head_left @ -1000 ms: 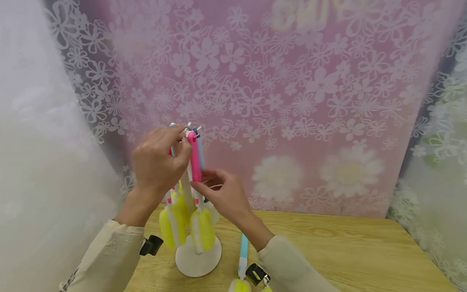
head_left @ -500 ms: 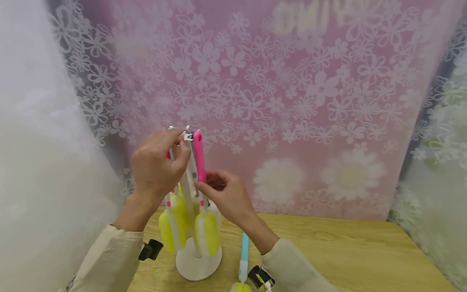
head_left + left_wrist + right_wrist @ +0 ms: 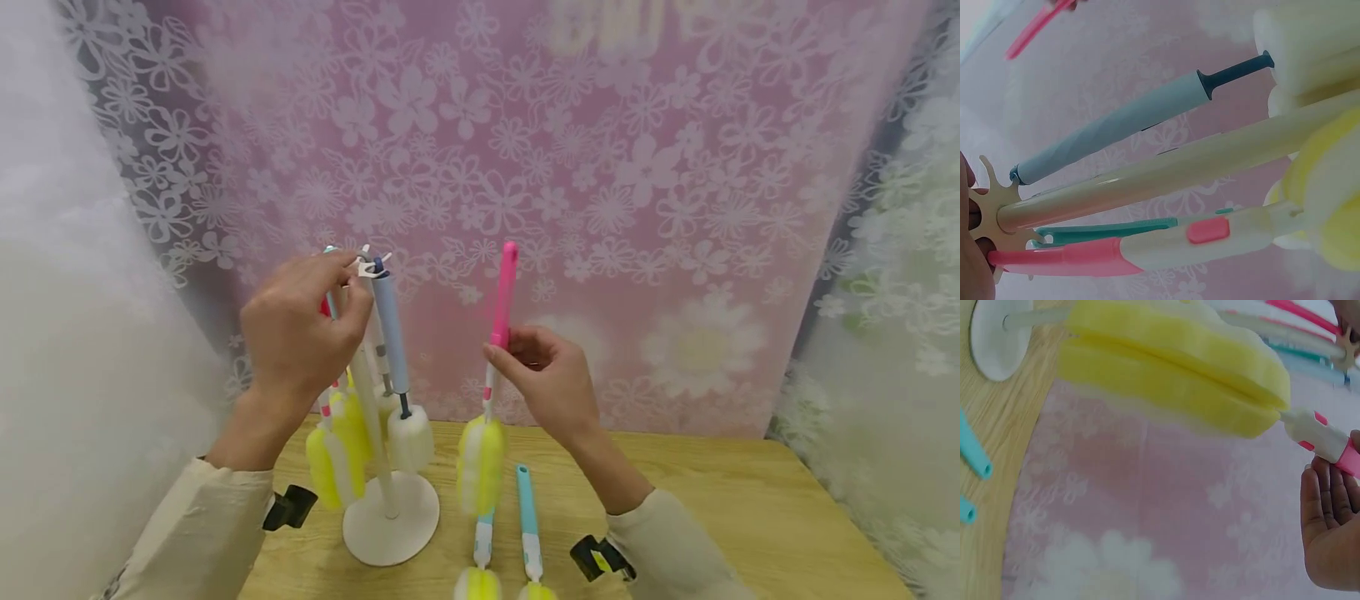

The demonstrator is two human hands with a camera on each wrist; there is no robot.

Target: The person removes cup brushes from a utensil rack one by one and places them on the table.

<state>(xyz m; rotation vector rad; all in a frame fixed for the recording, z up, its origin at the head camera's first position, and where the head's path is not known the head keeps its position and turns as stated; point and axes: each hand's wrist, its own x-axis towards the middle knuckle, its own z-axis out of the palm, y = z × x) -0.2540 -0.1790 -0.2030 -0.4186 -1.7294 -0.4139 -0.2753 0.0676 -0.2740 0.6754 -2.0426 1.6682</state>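
My right hand [image 3: 551, 379] pinches a pink-handled bottle brush [image 3: 504, 300] upright, off to the right of a white stand [image 3: 390, 542]. The brush's yellow-and-white sponge head [image 3: 1172, 369] hangs below the fingers. My left hand [image 3: 303, 321] holds the hooked top [image 3: 991, 206] of the stand. A light blue bottle brush [image 3: 392, 337] with a white sponge hangs from one hook. On the left side hang another pink-handled brush [image 3: 1079, 257] and a teal-handled one [image 3: 1110, 232], partly hidden by the left hand in the head view.
Two turquoise-handled brushes [image 3: 528, 508] lie on the wooden table [image 3: 690, 508] in front, their sponge heads cut off by the lower edge. A flowered pink curtain [image 3: 570, 167] stands behind, with pale sheets [image 3: 90, 292] at the sides.
The pink brush in my right hand has come off its hook and moved right, away from the stand, uncovering the light blue brush. My left hand keeps its hold on the stand's top.
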